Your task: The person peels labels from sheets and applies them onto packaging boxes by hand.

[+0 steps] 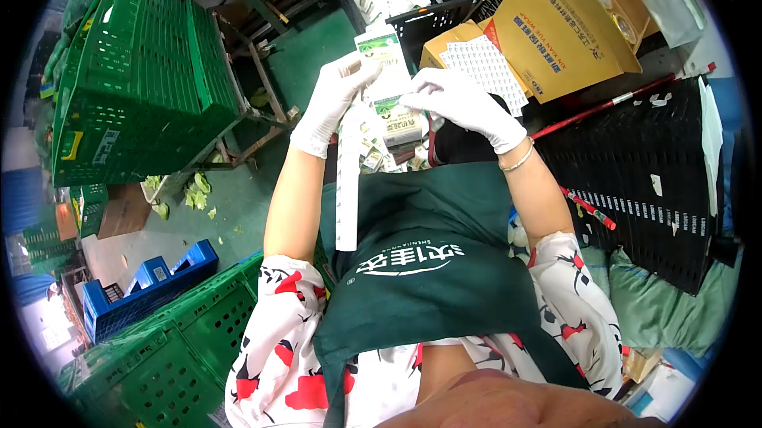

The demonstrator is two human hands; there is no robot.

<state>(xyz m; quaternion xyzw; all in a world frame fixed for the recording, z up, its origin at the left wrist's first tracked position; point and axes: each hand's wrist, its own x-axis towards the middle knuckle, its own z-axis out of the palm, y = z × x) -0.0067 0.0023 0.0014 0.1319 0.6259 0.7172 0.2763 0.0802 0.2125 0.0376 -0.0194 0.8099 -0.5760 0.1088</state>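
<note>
My left hand (pixel 333 98), in a white glove, is closed on a strip of printed labels (pixel 379 48) in green and white. A long white paper strip with small print (pixel 347 190) hangs below that hand, over the apron. My right hand (pixel 464 106), also gloved, pinches the side edge of a green and white label (pixel 397 120) lower on the strip. Below both hands, a heap of similar small labels (pixel 373 150) lies near my lap. Part of the strip between the hands is overlapped by fingers.
Ahead, a black crate (pixel 432 21) holds many labels. A cardboard box (pixel 548 27) and a sticker sheet (pixel 488 71) are at the right, above black crates (pixel 635 182). Green crates (pixel 135 71) stand left; leaves (pixel 197 190) litter the floor.
</note>
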